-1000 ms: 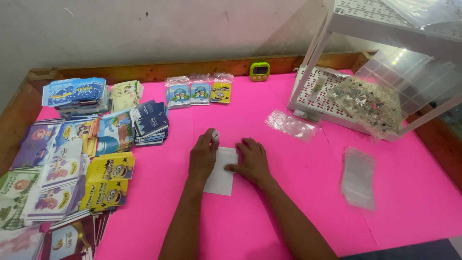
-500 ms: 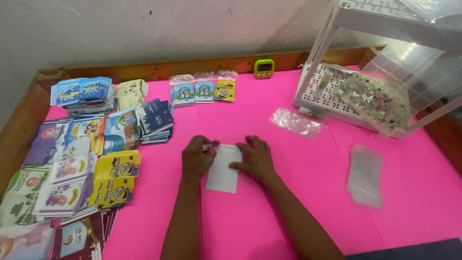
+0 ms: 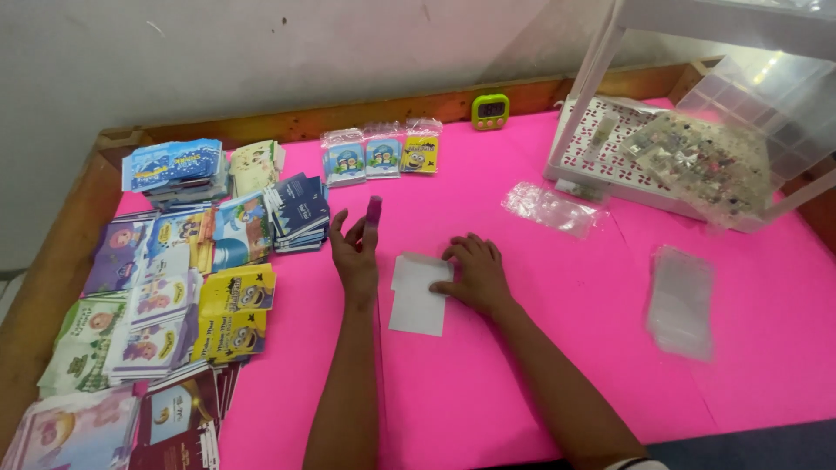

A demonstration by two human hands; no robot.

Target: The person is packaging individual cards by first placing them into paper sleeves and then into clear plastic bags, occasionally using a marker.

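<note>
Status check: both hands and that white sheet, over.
Left hand lifted, small pink piece at its fingertips. Right hand flat on white sheet, pinning its edge. Pink table around sheet bare.

2 hands are showing, the left hand [image 3: 355,252] and the right hand [image 3: 470,274]. 1 white paper sheet [image 3: 416,296] is lying between them. 1 small pink piece [image 3: 374,210] is sitting at the left fingertips. 3 small clear packets [image 3: 380,153] are lining up in a row at the far edge: 2 blue, 1 yellow. 1 green timer [image 3: 490,110] is standing by the wooden rim. 1 white perforated rack [image 3: 610,157] is sitting at right. 2 heaps of clear bags are lying out, 1 [image 3: 550,207] near the rack, 1 [image 3: 681,300] nearer. card stacks [image 3: 174,261] at left are overlapping too much for counting.
</note>
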